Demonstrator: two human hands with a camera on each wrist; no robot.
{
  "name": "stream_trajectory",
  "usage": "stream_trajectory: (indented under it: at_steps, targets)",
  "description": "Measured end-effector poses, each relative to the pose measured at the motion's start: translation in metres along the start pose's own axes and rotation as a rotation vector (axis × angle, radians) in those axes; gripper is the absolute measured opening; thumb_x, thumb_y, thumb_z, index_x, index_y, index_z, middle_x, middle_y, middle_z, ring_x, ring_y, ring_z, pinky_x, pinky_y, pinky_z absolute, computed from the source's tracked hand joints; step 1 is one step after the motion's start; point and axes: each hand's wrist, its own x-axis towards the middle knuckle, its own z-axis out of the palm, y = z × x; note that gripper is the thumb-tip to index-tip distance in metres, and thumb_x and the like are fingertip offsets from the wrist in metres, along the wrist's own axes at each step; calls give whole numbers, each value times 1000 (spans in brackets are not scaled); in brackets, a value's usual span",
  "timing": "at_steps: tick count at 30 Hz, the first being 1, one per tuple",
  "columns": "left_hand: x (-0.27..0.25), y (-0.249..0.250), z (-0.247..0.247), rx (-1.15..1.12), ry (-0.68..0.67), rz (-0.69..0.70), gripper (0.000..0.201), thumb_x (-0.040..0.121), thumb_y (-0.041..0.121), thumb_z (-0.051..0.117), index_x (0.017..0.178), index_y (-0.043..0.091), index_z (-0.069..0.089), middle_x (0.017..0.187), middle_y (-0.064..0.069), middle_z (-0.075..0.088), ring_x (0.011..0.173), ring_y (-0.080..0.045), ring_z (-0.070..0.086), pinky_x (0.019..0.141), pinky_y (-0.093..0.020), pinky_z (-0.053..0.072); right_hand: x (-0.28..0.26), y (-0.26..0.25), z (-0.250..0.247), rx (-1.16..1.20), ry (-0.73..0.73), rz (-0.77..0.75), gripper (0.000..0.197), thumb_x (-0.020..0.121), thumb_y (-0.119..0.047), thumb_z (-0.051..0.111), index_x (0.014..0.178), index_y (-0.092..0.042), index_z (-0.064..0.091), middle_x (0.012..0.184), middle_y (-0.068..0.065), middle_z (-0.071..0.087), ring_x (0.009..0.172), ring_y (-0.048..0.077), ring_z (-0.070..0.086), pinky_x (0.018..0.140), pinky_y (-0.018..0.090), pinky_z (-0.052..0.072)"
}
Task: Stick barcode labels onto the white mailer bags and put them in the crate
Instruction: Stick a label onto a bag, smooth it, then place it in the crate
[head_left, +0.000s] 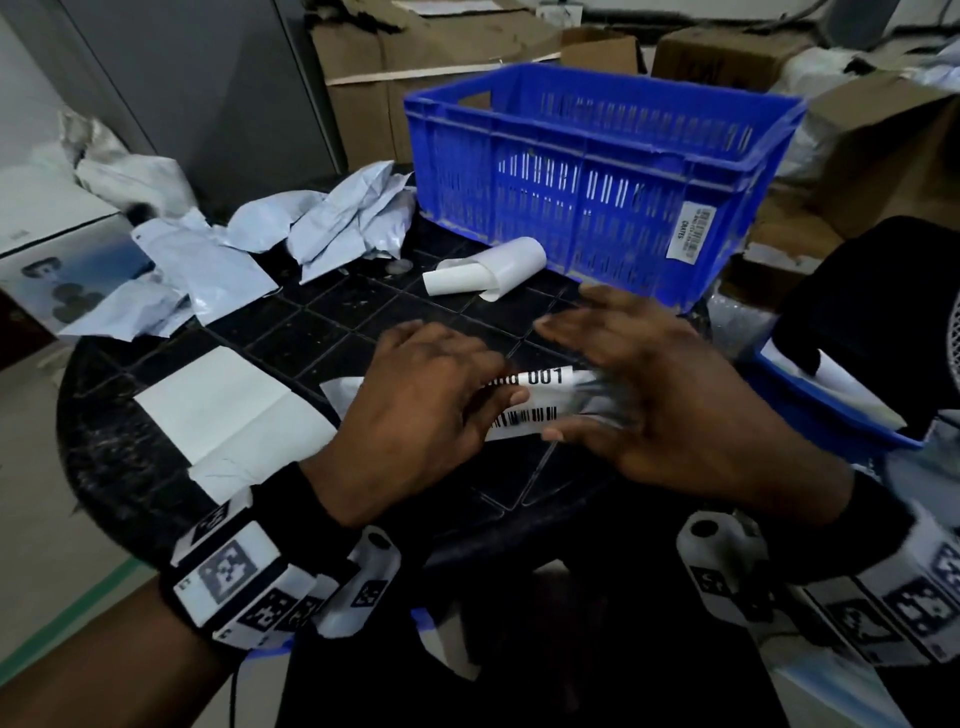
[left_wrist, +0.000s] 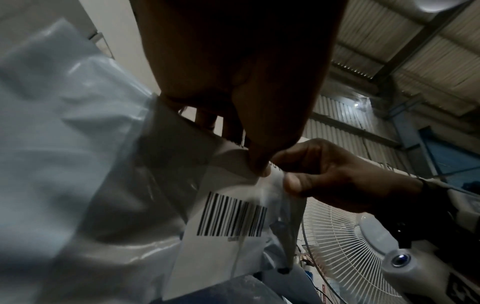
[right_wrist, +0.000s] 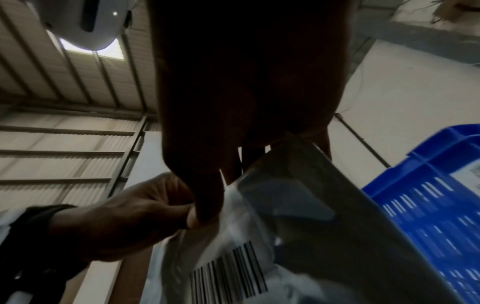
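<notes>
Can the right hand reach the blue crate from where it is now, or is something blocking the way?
Probably yes. The right hand is just in front of the blue crate, with only bare table between them. Its fingers are busy, though: both hands pinch the barcode label.

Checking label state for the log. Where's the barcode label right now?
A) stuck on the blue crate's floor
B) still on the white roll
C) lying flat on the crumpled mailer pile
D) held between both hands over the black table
D: the left hand and right hand both pinch the barcode label above the black table, in front of the blue crate.
</notes>
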Motion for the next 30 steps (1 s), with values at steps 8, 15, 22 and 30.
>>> stream_trajectory:
  at_steps: [8,15,22,30]
  targets:
    - [-1,-1,-17,-116,-89,-7,42,92,62,48,102,34,78,84,7,76,77,-18,72,65,-38,55,11,-1,-5,-46,-118,-12,42,96,-60,41,117,-39,71,112,-9,76,112,17,70,88,44,60]
    - [-1,-14,-37,-269,-162,-201,47,74,76,61,86,33,79,61,10,68,59,-6,61,55,-24,44,11,17,-13,133,-105,-33,48,92,-70,48,93,-29,73,75,-10,71,67,10,67,64,42,54]
    - [4,-5,-36,13,16,-18,36,81,64,66,85,29,76,74,7,72,72,-20,68,65,-34,53,28,12,-26,-115,-237,-78,42,86,-67,52,114,-39,65,98,-12,72,91,15,68,71,42,57]
    - [-33,-11,5,326,-313,96,42,80,47,75,114,23,74,120,-3,73,104,-29,70,91,-43,53,-13,26,62,-302,0,-233,31,90,-33,59,114,-23,76,124,-3,73,121,30,66,94,46,55]
